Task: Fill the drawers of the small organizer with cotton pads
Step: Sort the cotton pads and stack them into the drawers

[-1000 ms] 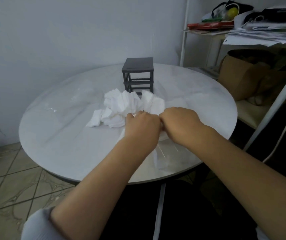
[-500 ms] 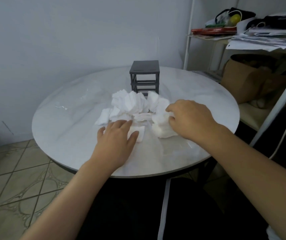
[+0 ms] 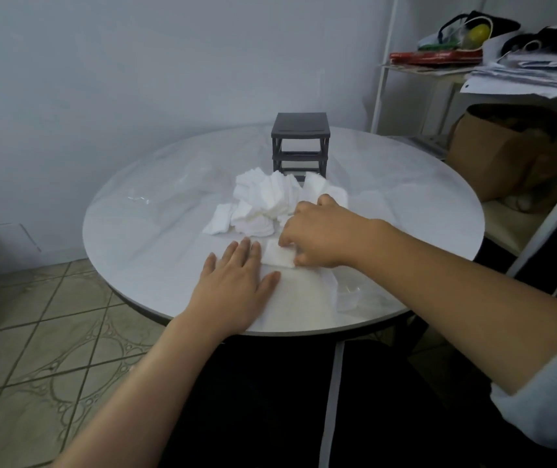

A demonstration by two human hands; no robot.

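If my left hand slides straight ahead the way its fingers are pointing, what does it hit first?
Probably the near edge of the cotton pad pile, just beyond the fingers of the left hand. The single pad the right hand pinches lies beside it, likely out of line.

A round white surface [image 3: 155,238] stands close to a plain pale wall [image 3: 135,79] behind it. Below its left edge, the floor [image 3: 33,332] is beige tile with curling patterns. To its right rises a white metal shelf [image 3: 384,62] heaped with loose papers [image 3: 523,76], with a brown bag [image 3: 493,153] underneath. The light is soft and even.
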